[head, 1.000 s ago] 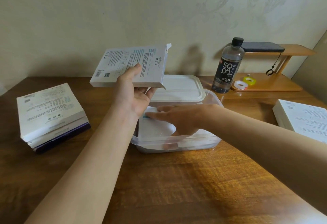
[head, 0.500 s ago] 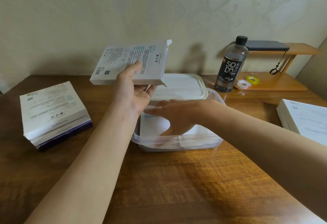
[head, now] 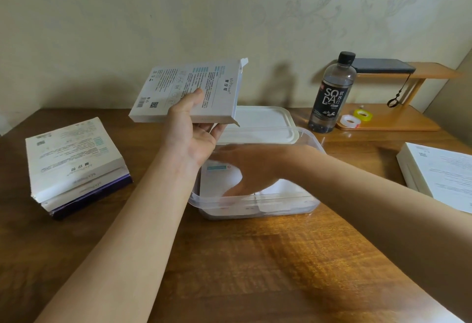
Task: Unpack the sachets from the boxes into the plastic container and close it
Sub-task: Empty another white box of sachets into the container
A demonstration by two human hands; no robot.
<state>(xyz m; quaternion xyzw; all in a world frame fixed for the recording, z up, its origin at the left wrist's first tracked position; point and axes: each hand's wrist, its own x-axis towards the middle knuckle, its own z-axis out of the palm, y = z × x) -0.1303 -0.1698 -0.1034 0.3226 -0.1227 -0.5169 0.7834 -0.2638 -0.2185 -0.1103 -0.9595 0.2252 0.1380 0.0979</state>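
Over the plastic container (head: 255, 204), left hand (head: 190, 141) grasping box (head: 189, 90), right hand (head: 251, 169) blurred over sachets (head: 218, 182), grip unclear.

A pale, scroll-patterned wall (head: 178, 16) backs a dark brown wooden table (head: 255, 271) glossed by light near right, with a small light-wood shelf (head: 398, 121) far right.

Head view looks down, close over table (head: 255, 259)

Soft, rather dim indoor light. A warm sheen glows on the worktop (head: 293, 266) near the front, while its left side sinks into dark. There's a faint shadow on the wall (head: 278, 80) behind the raised box (head: 189, 93). The right hand (head: 250, 169) is smeared by motion blur, and the edges bow, wide-angle.
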